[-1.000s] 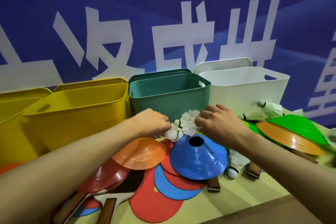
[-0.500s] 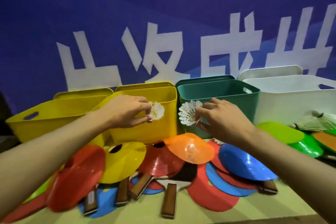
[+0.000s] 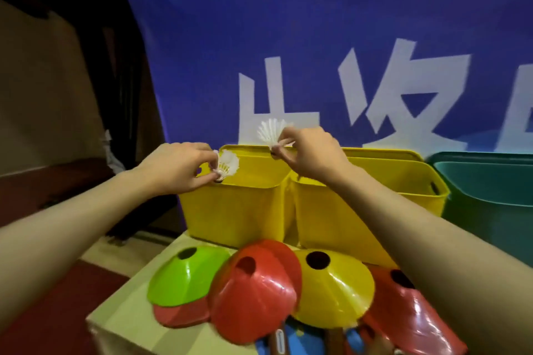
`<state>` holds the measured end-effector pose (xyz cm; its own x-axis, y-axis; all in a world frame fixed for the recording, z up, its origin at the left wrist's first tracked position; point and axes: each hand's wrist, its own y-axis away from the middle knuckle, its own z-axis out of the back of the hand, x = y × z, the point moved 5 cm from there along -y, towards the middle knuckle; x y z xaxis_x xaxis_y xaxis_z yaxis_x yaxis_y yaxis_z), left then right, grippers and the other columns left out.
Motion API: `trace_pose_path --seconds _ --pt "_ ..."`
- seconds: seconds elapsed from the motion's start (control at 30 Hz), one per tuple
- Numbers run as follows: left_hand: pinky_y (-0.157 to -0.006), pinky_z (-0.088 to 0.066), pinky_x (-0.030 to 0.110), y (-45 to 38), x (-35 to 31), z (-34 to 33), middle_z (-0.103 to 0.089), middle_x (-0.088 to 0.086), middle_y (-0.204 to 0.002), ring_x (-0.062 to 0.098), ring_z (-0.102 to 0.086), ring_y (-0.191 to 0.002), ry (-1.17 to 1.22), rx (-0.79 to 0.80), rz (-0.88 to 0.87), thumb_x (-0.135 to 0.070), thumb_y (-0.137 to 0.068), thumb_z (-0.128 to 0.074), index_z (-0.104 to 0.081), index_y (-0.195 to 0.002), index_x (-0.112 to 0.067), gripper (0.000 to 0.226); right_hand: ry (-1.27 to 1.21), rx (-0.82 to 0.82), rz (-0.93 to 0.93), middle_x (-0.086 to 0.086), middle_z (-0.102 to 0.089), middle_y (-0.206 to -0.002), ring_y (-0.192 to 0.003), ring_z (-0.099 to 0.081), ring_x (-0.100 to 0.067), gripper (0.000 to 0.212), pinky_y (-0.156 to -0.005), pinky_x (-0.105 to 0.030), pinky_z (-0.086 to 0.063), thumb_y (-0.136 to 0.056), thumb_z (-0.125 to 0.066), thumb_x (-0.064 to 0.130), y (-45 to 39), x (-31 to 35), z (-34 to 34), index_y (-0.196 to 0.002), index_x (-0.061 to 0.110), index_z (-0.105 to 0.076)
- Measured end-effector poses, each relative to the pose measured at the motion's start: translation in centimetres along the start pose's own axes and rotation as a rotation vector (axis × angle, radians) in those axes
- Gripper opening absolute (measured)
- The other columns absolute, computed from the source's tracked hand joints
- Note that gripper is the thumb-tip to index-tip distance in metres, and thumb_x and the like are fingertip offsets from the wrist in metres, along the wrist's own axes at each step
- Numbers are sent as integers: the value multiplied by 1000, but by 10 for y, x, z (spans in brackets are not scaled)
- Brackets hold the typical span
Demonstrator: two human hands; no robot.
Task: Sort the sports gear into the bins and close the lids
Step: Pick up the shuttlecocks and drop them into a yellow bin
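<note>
The left hand (image 3: 176, 167) and right hand (image 3: 310, 150) are each pinching a shuttlecock (image 3: 227, 166) above the left yellow bin (image 3: 236, 210).

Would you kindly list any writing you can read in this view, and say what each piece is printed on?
Blue banner behind the bins: large white characters, cut off by the frame edge and partly hidden by the right hand. The middle one looks like "次"; the others cannot be read for certain.
Paddle handle under the cones: a small label, too blurred to read.
Bins, cones and shuttlecocks: no writing visible.
</note>
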<state>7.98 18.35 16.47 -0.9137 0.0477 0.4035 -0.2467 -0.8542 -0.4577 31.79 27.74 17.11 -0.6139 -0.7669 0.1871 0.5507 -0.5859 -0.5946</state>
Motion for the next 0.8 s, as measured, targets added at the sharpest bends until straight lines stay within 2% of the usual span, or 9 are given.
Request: trace_pose_path --seconds 0.07,0.13,0.23,0.3,0.33,0.5,0.6,0.7,0.8 --pt "-57 -44 28 -4 11 -3 -63 -16 -108 4 -54 -75 -14 4 26 -68 -90 -41 -64 -99 -38 38 -46 153 -46 0 -68 -132 -117 -64 -24 50 -91 -40 -56 -93 -63 60 -26 2 -25 -133 30 -60" --pt "-59 -41 29 -18 16 -10 -64 -13 -112 12 -63 -85 -9 5 74 -67 -88 -43 -65 -101 -36 40 4 210 -66 -2 -65 -137 -120 -63 -25 55 -98 -46 -56 -95 -63 55 -27 -6 -38 -142 29 -54" --pt "-76 -53 38 -45 6 -31 -54 -8 -138 20 -62 -110 -9 122 146 -73 -89 -48 -63 -115 -38 46 54 206 -29 2 -73 -120 -108 -68 -21 38 -91 -45 -59 -99 -58 47 9 -30 -31 -135 35 -60" --pt "-84 -51 45 -60 -14 -43 -40 -5 -154 25 -48 -130 -50 212 155 -80 -85 -51 -58 -130 -41 60 117 255 -26 8 -75 -109 -103 -69 -20 33 -86 -43 -59 -99 -55 49 50 -50 -18 -130 38 -62" --pt "-85 -52 46 -66 -30 -44 -36 -4 -157 26 -42 -134 -63 215 137 -83 -83 -50 -55 -135 -41 67 162 275 -33 10 -76 -107 -102 -69 -19 33 -84 -42 -59 -99 -54 50 73 -64 -8 -129 40 -61" --pt "-89 -54 42 -80 -124 -24 -41 -4 -153 23 -40 -136 -44 143 -89 -91 -79 -42 -44 -144 -41 82 276 301 -82 20 -73 -109 -93 -69 -2 32 -76 -31 -58 -101 -49 52 162 -114 47 -131 45 -57" --pt "-82 -54 38 -93 -189 -7 -45 -6 -146 20 -43 -131 9 120 -220 -90 -81 -39 -45 -142 -41 78 315 267 -193 24 -73 -106 -92 -70 -3 36 -76 -36 -60 -97 -43 57 212 -151 84 -129 47 -55" --pt "-87 -55 39 -112 -255 8 -48 -7 -143 20 -47 -127 29 83 -325 -90 -82 -37 -47 -141 -41 77 368 237 -321 25 -73 -102 -96 -70 -6 35 -79 -37 -59 -93 -46 56 265 -188 120 -125 47 -58" --pt "-86 -55 39 -129 -313 21 -51 -6 -139 19 -49 -126 79 76 -405 -86 -85 -41 -49 -139 -40 71 407 220 -423 26 -72 -108 -103 -68 -6 36 -82 -36 -58 -92 -47 55 309 -222 150 -125 48 -57"
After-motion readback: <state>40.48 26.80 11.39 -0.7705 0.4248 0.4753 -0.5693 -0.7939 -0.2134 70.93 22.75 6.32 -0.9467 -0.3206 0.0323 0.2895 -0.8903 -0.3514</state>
